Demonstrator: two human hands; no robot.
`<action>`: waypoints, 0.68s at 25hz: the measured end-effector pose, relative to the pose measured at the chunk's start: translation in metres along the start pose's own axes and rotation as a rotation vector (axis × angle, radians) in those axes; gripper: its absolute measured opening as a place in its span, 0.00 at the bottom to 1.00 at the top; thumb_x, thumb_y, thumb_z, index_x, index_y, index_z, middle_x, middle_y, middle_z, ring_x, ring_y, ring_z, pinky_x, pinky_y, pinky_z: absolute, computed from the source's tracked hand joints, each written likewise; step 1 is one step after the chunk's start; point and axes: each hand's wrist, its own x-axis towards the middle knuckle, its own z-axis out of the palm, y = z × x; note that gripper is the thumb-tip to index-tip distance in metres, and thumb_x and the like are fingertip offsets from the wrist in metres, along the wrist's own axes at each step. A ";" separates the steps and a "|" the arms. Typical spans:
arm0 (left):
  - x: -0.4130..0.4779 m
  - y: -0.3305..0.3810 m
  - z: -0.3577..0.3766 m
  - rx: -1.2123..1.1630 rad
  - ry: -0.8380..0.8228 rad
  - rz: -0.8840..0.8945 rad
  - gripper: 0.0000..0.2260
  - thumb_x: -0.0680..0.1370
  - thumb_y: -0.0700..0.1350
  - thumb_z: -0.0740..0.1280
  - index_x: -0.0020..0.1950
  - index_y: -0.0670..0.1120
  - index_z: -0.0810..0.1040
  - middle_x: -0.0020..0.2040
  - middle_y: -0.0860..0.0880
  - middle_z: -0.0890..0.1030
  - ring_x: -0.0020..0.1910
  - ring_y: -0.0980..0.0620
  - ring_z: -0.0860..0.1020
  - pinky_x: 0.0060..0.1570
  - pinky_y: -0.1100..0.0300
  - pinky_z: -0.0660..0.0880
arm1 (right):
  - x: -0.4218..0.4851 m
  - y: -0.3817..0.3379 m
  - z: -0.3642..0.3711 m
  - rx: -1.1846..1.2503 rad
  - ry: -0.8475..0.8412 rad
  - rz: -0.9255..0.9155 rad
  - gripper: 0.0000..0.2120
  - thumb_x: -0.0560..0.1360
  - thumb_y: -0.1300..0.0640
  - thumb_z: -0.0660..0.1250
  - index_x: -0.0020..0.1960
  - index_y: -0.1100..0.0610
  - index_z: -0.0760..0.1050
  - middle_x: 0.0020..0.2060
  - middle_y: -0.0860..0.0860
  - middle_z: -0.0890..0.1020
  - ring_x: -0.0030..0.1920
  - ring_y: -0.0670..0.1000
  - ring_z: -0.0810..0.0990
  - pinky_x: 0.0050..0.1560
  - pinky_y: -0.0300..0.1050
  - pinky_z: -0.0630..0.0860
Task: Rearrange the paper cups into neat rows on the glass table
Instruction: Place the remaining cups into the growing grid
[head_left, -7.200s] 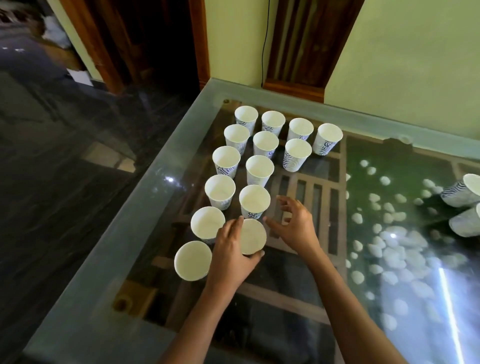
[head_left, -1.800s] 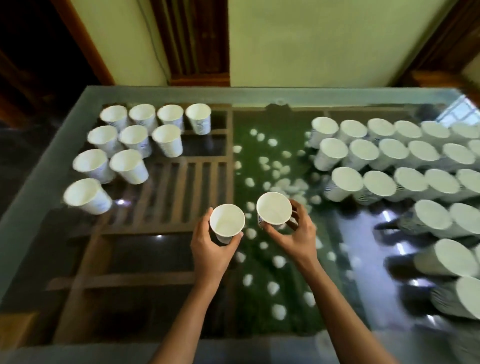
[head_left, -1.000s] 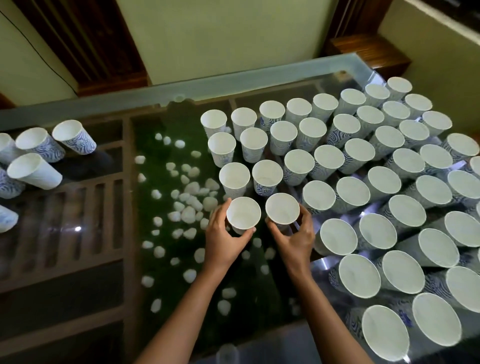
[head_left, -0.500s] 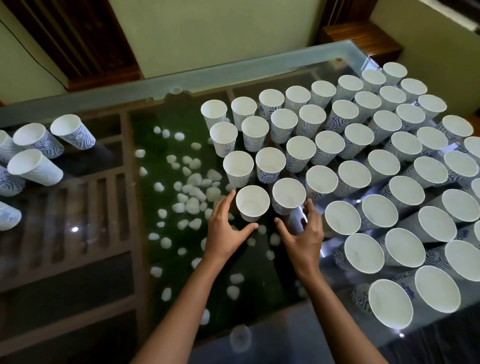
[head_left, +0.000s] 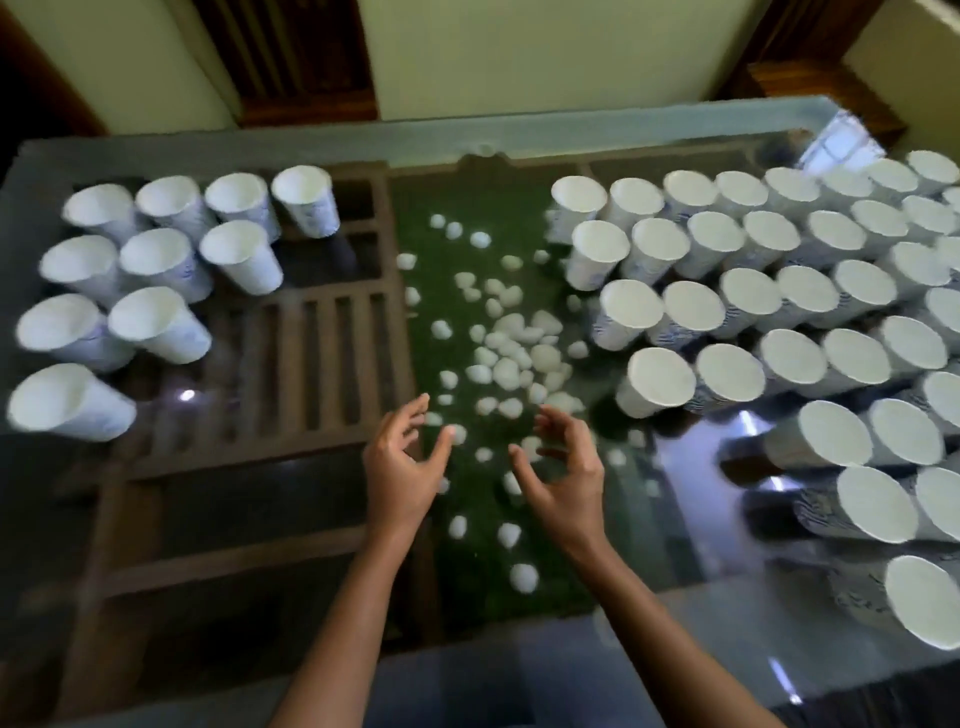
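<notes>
White paper cups with blue patterns stand upright on the glass table (head_left: 519, 140). A large block of several rows (head_left: 779, 312) fills the right side; its nearest left cup (head_left: 657, 379) stands right of my hands. A smaller group of several cups (head_left: 156, 260) stands at the left. My left hand (head_left: 402, 467) and my right hand (head_left: 558, 473) hover over the middle of the table, palms facing each other. Their fingers are loosely curled and hold nothing. The frame is blurred by motion.
Under the glass lie white pebbles (head_left: 509, 353) on a green mat, with a wooden slatted frame (head_left: 311, 364) to the left. A wall and dark wooden door frames (head_left: 291, 57) stand behind the table. The table's near edge (head_left: 467, 670) runs below my forearms.
Both hands let go of the two cups placed at the left end of the right block and drew back to the table's middle. The view swung left, showing the left group again.
</notes>
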 end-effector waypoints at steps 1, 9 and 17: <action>0.008 -0.008 -0.026 0.004 0.072 -0.028 0.18 0.70 0.39 0.72 0.59 0.44 0.76 0.51 0.51 0.78 0.47 0.59 0.77 0.49 0.61 0.77 | 0.003 -0.013 0.026 -0.016 -0.072 -0.017 0.22 0.69 0.58 0.73 0.60 0.52 0.70 0.51 0.50 0.76 0.52 0.46 0.77 0.51 0.41 0.78; 0.055 -0.082 -0.210 0.074 0.615 -0.160 0.17 0.70 0.40 0.73 0.58 0.41 0.76 0.51 0.44 0.80 0.49 0.49 0.79 0.48 0.60 0.75 | 0.036 -0.103 0.222 -0.048 -0.466 -0.131 0.25 0.69 0.54 0.73 0.63 0.57 0.70 0.56 0.51 0.75 0.55 0.45 0.74 0.58 0.46 0.75; 0.099 -0.131 -0.258 0.058 0.657 -0.303 0.39 0.62 0.44 0.79 0.69 0.41 0.66 0.66 0.42 0.71 0.63 0.47 0.72 0.60 0.53 0.73 | 0.069 -0.122 0.338 -0.068 -0.454 -0.013 0.39 0.64 0.45 0.76 0.70 0.51 0.62 0.67 0.50 0.69 0.64 0.48 0.70 0.63 0.48 0.72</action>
